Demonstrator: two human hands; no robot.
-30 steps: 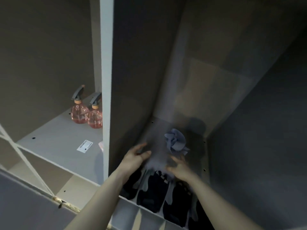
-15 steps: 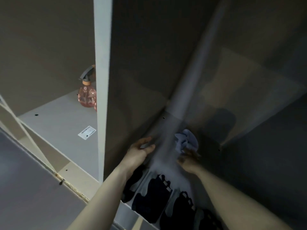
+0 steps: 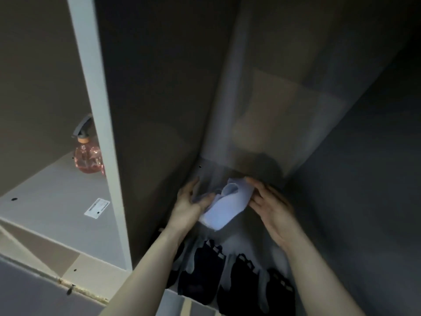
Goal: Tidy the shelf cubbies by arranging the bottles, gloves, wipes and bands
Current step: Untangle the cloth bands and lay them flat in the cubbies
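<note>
A white sticker label (image 3: pixel 96 208) is seen on the floor of the left cubby; its print is too small to be read. No brand can be made out on the pink spray bottle (image 3: pixel 88 159), which is stood upright at the back of that cubby, half hidden by the white divider panel (image 3: pixel 100 133). A pale blue wipe cloth (image 3: pixel 225 202), crumpled and partly folded, is held deep in the dim right cubby. It is pinched by the left hand (image 3: pixel 190 205) at its left edge, while the right hand (image 3: pixel 271 205) is laid against its right edge, fingers spread. Dark gloves (image 3: pixel 205 274) with grey cuffs are laid in a row along the front edge of the grey shelf floor (image 3: pixel 250 242).
</note>
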